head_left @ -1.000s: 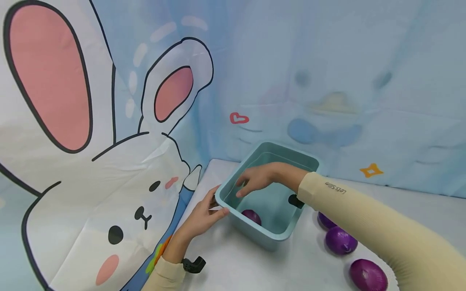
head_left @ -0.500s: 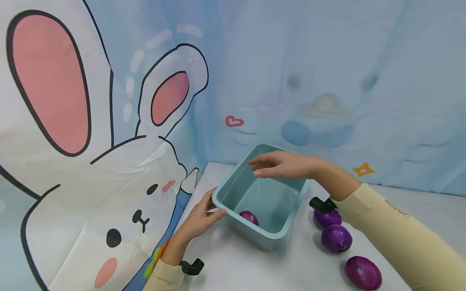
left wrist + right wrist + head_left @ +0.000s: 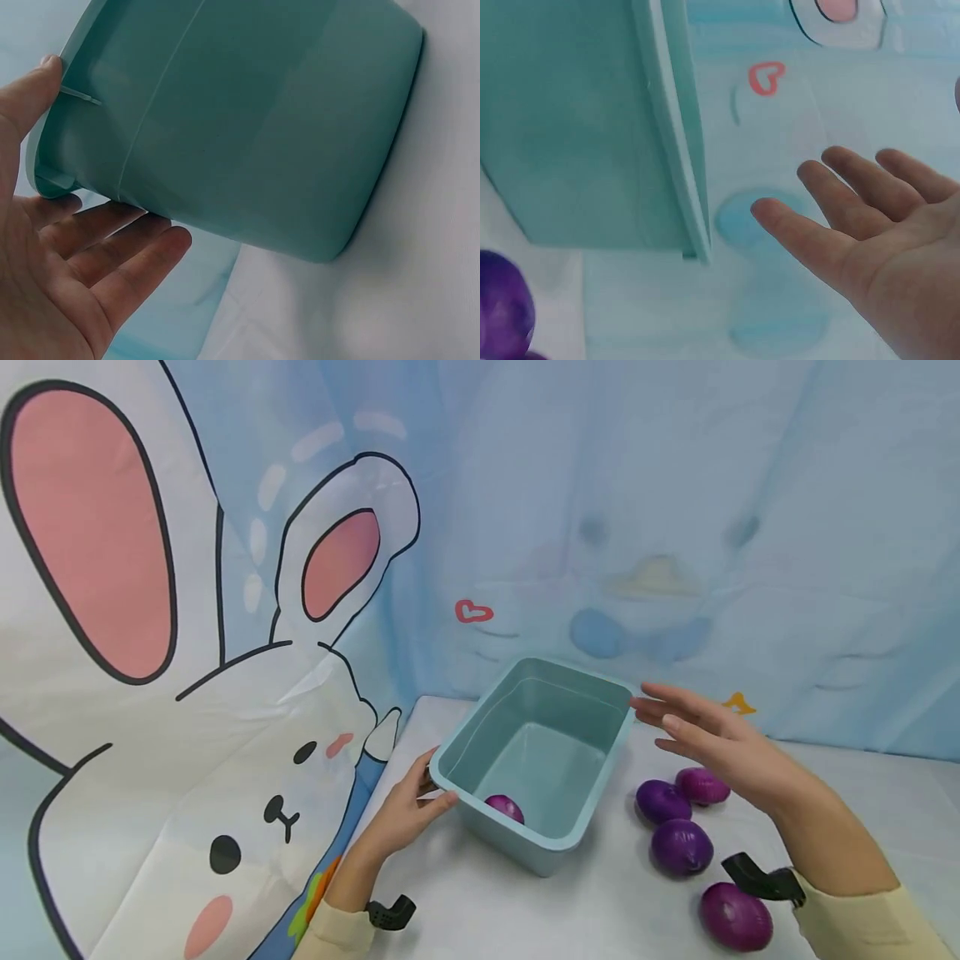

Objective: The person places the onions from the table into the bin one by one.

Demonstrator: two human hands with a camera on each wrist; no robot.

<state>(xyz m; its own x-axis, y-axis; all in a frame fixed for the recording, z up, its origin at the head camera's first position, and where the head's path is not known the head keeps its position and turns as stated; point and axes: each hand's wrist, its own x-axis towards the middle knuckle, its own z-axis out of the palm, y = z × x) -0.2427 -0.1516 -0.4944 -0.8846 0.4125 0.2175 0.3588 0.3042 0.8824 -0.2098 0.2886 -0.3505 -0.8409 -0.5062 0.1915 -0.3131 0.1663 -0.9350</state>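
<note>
A pale teal, rectangular plastic bin (image 3: 498,833) stands on the white table (image 3: 600,910), one round purple onion (image 3: 506,808) inside, partly hidden by the near rim. The left hand (image 3: 405,810) grips the bin's left corner. The right hand (image 3: 731,747), fingers extended and spread, is raised near the far right corner. Four glossy purple onions (image 3: 682,847) lie to the bin's right.
</note>
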